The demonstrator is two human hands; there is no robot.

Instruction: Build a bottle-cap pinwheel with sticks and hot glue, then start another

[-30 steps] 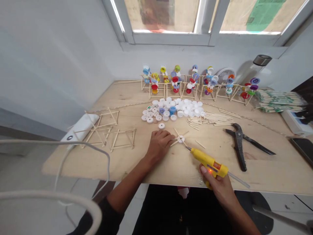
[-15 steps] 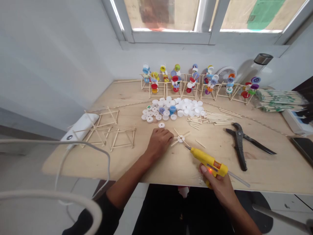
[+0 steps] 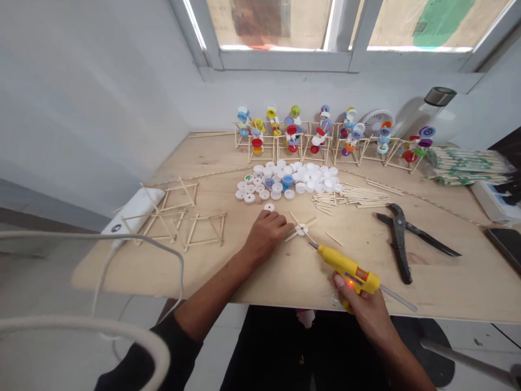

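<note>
A left hand (image 3: pixel 265 237) is laid palm down on the plywood bench (image 3: pixel 439 285), its grip loosely together; whether anything is held under it cannot be told. A right hand (image 3: pixel 361 310) has its grip clamped around a yellow hot glue gun (image 3: pixel 345 267), with the nozzle aimed toward 10 o'clock and stopping just short of a stick star (image 3: pixel 302 230). That star, wooden sticks set around a white bottle cap, lies flat on the bench just beside the left hand, at its 3 o'clock. A loose white cap (image 3: pixel 269 207) sits by the fingertips at 12 o'clock. The star is judged light, stiff and fragile at its joints, so it is best taken by the central cap, not by a stick end. The gun is light and best held by its handle. A heap of bottle caps (image 3: pixel 285 182) is placed at 12 o'clock, with black pliers (image 3: pixel 399 244) at 3 o'clock.
</note>
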